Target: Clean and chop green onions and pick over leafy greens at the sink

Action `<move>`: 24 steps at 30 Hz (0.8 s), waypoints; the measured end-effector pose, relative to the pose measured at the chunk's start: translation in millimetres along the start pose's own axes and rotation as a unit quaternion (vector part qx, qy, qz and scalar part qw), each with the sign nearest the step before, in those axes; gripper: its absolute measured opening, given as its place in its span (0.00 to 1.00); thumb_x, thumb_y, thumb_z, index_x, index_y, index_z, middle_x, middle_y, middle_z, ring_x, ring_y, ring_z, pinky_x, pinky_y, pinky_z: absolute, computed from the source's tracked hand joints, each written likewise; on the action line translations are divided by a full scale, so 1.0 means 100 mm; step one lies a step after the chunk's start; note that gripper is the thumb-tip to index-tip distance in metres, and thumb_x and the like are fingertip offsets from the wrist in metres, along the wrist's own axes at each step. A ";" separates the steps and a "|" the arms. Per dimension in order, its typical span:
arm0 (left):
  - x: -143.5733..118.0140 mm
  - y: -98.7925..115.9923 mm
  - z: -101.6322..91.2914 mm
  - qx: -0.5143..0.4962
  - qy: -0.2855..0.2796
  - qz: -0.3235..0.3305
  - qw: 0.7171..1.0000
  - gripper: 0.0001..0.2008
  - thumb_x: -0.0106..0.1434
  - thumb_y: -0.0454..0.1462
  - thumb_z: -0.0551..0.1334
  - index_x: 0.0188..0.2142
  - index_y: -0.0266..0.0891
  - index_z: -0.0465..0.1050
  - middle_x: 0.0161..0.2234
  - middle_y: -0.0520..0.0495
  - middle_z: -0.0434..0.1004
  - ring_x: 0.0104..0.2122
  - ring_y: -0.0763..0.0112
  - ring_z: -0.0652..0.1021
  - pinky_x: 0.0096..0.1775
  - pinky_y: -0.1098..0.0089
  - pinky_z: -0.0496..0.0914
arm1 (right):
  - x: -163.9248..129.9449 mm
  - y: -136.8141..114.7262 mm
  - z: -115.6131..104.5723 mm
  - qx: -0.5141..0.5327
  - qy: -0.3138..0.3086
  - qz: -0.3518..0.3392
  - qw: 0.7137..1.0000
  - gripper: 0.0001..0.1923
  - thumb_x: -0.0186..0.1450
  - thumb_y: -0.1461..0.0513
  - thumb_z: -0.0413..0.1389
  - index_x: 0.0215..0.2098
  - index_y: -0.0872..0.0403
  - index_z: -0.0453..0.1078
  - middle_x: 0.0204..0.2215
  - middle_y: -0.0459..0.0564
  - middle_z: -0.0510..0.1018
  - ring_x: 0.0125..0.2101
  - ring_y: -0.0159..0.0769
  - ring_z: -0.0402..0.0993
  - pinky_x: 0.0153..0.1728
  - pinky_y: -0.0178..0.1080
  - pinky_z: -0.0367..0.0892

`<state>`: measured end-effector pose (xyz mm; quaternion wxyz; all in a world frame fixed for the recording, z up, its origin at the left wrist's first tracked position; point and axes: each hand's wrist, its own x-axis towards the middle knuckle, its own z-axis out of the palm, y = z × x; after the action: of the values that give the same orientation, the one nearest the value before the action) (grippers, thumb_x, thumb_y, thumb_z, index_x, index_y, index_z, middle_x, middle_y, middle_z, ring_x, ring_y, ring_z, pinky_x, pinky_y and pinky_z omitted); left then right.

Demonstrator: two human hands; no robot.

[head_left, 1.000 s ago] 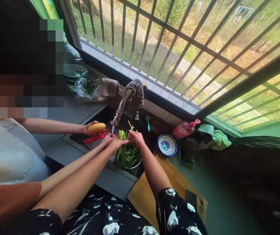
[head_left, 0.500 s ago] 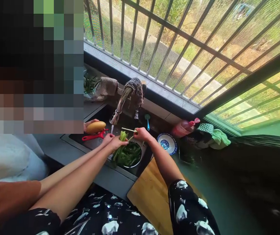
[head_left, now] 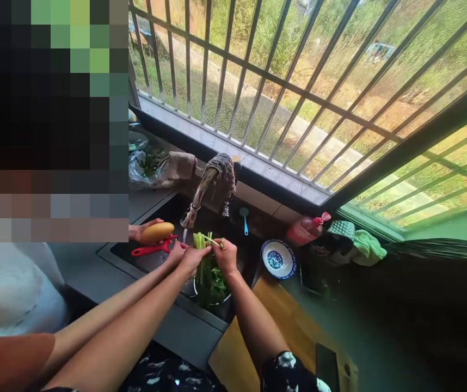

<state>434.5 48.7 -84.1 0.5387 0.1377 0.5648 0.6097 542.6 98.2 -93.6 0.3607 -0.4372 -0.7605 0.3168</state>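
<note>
Over the dark sink [head_left: 143,258], my left hand [head_left: 195,256] grips a bunch of green vegetable stalks [head_left: 204,267] near its cut ends. My right hand [head_left: 226,253] is closed on the same stalks from the right, touching the left. The leafy ends hang into a metal bowl [head_left: 222,298] in the sink. The faucet [head_left: 196,200] lets a thin stream fall just left of the bunch. Beside me a co-worker's hand holds a yellow potato [head_left: 158,232], and their other hand [head_left: 175,251] holds a red peeler [head_left: 147,249].
A blue-and-white bowl [head_left: 278,259] sits right of the sink, and a wooden cutting board [head_left: 294,326] with a dark knife [head_left: 326,366] lies nearer me. A pink bottle [head_left: 307,230] and green cloths [head_left: 360,242] sit under the barred window. Bagged greens [head_left: 147,163] rest at the back left.
My right hand, which held a single stalk out to the right, has come back onto the bunch. The bunch now stands more upright over the bowl. My view has tilted up.
</note>
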 end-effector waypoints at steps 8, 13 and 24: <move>0.04 -0.01 -0.14 -0.020 -0.021 -0.018 0.999 0.17 0.35 0.33 0.73 0.28 0.33 0.75 0.27 0.44 0.80 0.27 0.62 0.79 0.35 0.65 0.74 | -0.23 0.15 -0.33 0.190 -0.009 0.187 0.964 0.06 0.53 0.60 0.57 0.26 0.55 0.71 0.19 0.43 0.73 0.20 0.28 0.64 0.24 0.32 0.59; -0.01 0.01 -0.13 -0.001 -0.063 -0.040 0.997 0.21 0.35 0.39 0.74 0.29 0.35 0.74 0.30 0.42 0.80 0.32 0.59 0.80 0.38 0.63 0.73 | -0.28 0.26 -0.49 0.330 0.049 0.311 0.890 0.11 0.47 0.57 0.60 0.26 0.56 0.68 0.19 0.44 0.74 0.14 0.24 0.56 0.16 0.31 0.52; -0.03 0.16 -0.25 0.016 0.150 0.130 0.980 0.20 0.37 0.43 0.72 0.29 0.39 0.69 0.27 0.46 0.76 0.32 0.57 0.79 0.34 0.64 0.74 | -0.19 0.80 -1.28 0.372 0.439 0.310 0.757 0.17 0.43 0.56 0.60 0.29 0.54 0.64 0.22 0.42 0.73 0.12 0.20 0.51 0.12 0.29 0.44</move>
<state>408.4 36.5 -77.5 0.3621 0.1255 0.6258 0.6794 690.0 135.5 -93.6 0.6712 -0.5715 -0.1646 0.4425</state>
